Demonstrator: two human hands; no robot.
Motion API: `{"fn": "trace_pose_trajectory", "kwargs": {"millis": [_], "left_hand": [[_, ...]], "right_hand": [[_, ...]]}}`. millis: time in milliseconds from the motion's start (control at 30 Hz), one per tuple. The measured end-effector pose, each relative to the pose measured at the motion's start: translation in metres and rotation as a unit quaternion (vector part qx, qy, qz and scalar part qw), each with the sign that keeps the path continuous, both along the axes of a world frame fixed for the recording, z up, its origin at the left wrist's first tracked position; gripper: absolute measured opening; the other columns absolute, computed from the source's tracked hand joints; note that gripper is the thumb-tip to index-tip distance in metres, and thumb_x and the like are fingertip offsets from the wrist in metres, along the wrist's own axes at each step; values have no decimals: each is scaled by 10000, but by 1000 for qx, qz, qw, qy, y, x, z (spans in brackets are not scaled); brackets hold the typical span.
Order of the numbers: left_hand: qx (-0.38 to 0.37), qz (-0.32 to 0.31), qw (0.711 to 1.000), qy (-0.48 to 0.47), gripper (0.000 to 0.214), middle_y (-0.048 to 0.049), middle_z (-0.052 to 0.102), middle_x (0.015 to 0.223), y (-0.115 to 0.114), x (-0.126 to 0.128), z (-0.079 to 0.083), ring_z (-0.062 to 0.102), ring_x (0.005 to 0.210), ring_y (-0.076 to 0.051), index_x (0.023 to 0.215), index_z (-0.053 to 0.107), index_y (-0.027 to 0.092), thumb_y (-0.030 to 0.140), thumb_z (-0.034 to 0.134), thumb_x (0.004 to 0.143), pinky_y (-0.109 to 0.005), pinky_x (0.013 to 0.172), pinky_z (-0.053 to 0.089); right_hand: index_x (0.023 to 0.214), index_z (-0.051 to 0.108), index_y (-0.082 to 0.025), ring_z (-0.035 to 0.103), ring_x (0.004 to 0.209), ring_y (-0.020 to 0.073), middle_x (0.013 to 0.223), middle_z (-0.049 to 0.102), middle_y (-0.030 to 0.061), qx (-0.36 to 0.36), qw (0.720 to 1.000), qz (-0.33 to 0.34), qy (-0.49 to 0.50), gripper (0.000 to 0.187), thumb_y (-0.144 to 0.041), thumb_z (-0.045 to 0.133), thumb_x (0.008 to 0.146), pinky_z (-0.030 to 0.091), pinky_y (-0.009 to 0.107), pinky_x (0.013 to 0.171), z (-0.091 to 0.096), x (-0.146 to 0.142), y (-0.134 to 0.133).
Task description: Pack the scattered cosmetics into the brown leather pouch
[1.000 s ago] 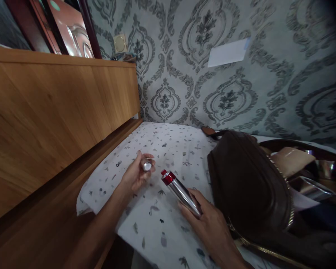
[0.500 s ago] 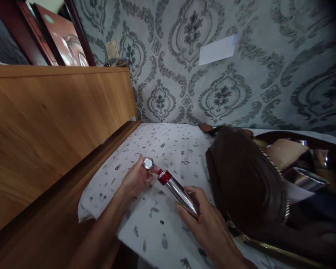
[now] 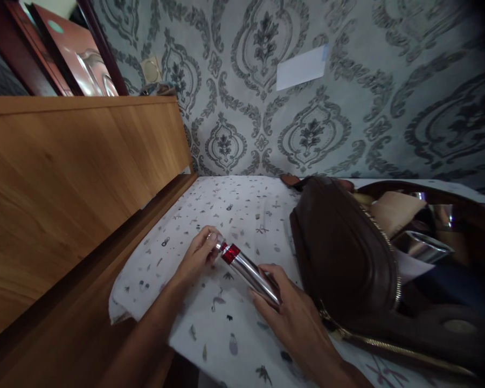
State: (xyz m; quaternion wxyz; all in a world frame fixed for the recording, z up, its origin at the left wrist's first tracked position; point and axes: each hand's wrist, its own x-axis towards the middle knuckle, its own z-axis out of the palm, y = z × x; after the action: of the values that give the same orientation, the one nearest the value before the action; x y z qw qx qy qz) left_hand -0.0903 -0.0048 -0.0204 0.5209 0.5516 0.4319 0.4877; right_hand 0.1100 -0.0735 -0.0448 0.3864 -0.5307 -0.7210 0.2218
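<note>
A slim silver tube with a red band (image 3: 248, 268) lies slanted between my hands, low over a white patterned sheet (image 3: 234, 215). My right hand (image 3: 285, 312) is wrapped round its lower end. My left hand (image 3: 198, 256) pinches a small silver cap (image 3: 219, 246) and presses it against the tube's red end. Both hands are closed on their objects.
An open brown zip bag (image 3: 343, 258) lies right of my hands, with silver items and a tan pouch (image 3: 394, 210) inside. A wooden headboard (image 3: 76, 161) runs along the left. Patterned wallpaper with a white paper (image 3: 302, 67) stuck on it fills the back.
My left hand has brought the silver cap from apart to the tube's red end. The tube has shifted slightly left and up in my right hand.
</note>
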Motion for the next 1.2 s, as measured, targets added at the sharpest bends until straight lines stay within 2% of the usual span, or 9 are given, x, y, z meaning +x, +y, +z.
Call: {"fn": "trace_pose_trajectory", "kwargs": {"millis": [267, 467, 600, 833, 1033, 1100, 1200], "left_hand": [[6, -27, 1000, 16, 416, 45, 411, 674, -5, -1, 11, 324, 540, -67, 933, 552, 204, 597, 599, 804, -177, 471, 222], [11, -30, 999, 24, 404, 26, 437, 682, -3, -1, 8, 357, 565, -83, 878, 577, 184, 580, 604, 805, -186, 489, 265], [2, -26, 999, 25, 421, 25, 444, 683, -2, 0, 8, 355, 564, -83, 847, 577, 173, 587, 625, 782, -185, 486, 256], [21, -42, 998, 34, 387, 31, 457, 696, -6, -1, 14, 381, 581, -85, 953, 614, 194, 549, 626, 801, -189, 530, 295], [59, -30, 995, 70, 467, 10, 490, 698, -7, -5, 14, 341, 544, -94, 1209, 635, 220, 503, 583, 842, -221, 493, 239], [59, -12, 996, 67, 470, 1, 504, 708, -5, -6, 13, 316, 525, -92, 1201, 655, 226, 529, 538, 861, -228, 475, 210], [72, 18, 995, 65, 448, -4, 507, 675, -2, -6, 9, 317, 518, -93, 1077, 716, 196, 542, 526, 865, -230, 475, 220]], "right_hand": [[1096, 526, -212, 665, 794, 219, 879, 682, 56, 18, 1000, 6, -16, 266, -335, 489, 863, 518, 314, 672, -2, 2, 0], [1133, 545, -197, 653, 937, 244, 1019, 681, 109, 97, 995, 7, -28, 270, -310, 482, 896, 529, 360, 785, -9, 5, 2], [1128, 554, -193, 658, 918, 245, 1008, 687, 111, 116, 993, 3, -29, 270, -305, 491, 891, 537, 355, 770, -10, 6, 1], [1100, 551, -206, 651, 701, 194, 848, 688, 46, 26, 1000, 11, -12, 270, -338, 485, 874, 501, 277, 613, 2, 3, -2], [1065, 557, -216, 605, 570, 165, 766, 681, 9, -29, 999, -6, 13, 269, -335, 505, 830, 449, 251, 530, 6, -1, -2], [1070, 558, -220, 589, 545, 161, 749, 678, 4, -30, 999, -8, 12, 277, -343, 508, 828, 436, 249, 514, 6, -1, -2], [1072, 559, -222, 565, 512, 157, 717, 665, 0, -22, 1000, -8, 0, 283, -364, 507, 832, 423, 250, 501, 4, -1, -3]]}}
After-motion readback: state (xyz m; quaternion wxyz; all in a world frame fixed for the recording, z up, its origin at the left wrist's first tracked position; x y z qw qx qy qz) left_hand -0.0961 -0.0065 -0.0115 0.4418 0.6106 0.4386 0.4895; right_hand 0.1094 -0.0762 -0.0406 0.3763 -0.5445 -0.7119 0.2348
